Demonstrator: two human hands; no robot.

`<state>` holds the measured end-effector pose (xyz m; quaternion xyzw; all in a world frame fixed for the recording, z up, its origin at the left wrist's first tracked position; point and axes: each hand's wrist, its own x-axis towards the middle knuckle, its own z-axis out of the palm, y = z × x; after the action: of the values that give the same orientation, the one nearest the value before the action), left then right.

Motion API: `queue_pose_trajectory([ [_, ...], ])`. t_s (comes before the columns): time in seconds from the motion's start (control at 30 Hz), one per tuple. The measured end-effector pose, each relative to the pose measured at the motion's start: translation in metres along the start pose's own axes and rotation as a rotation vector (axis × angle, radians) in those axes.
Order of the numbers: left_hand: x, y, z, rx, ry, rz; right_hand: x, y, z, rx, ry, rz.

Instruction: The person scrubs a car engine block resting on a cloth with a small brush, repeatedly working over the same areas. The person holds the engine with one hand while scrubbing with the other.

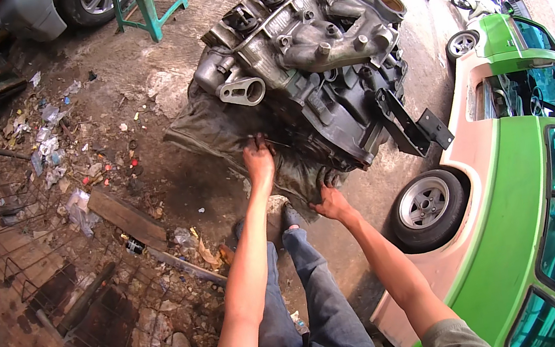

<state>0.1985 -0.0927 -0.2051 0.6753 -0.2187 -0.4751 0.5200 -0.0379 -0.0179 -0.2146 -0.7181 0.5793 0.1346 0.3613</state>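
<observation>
A large metal car engine (338,49) stands in front of me, with a cast intake manifold on its upper side. Under its near side spreads a dark, dirty cloth (213,129) that hangs down toward my feet. My left hand (258,156) is closed on the cloth, its fingertips partly lost against the dark fabric. Lower and to the right, my right hand (330,201) grips the cloth near its edge, close under the engine's lower housing. Whatever supports the engine is hidden beneath it and the cloth.
To the right is a green and pink car (506,168) with its wheel (433,204) close by. Litter, a wooden plank (128,219) and wire mesh (15,241) lie at left. A green stool (152,9) stands at the back, beside a silver car (31,16).
</observation>
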Motion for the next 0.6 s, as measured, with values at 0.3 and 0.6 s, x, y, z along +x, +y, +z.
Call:
queue_pose_trajectory([
  [0.3,0.043,0.007,0.01,-0.233,-0.108,-0.249,0.001,-0.001,-0.002,0.029,-0.052,0.062],
  [0.6,0.056,-0.003,0.009,-0.349,-0.081,-0.311,-0.001,-0.002,-0.004,0.022,-0.042,0.026],
])
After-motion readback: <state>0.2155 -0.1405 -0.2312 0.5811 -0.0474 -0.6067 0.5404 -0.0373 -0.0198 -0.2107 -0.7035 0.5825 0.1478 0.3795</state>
